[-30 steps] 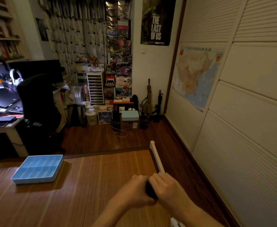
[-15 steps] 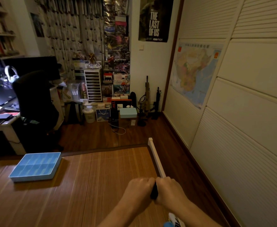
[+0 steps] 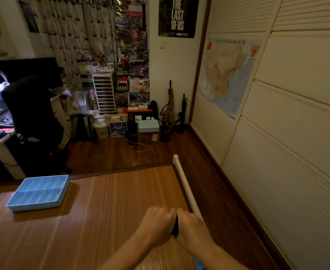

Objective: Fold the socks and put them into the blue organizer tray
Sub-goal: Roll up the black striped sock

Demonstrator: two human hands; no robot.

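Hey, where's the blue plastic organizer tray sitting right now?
In the head view, the blue plastic organizer tray sits at lower left on the wooden surface near its far edge, well left of the left hand.

The left hand [image 3: 156, 223] and right hand [image 3: 192, 228] meet near the right edge of the wooden surface [image 3: 111, 207]. Both curl around a dark sock [image 3: 175, 228], which shows only as a narrow strip between them. The blue organizer tray [image 3: 38, 191] lies flat near the far left corner, well apart from the hands. A white rail [image 3: 184, 187] borders the right edge.
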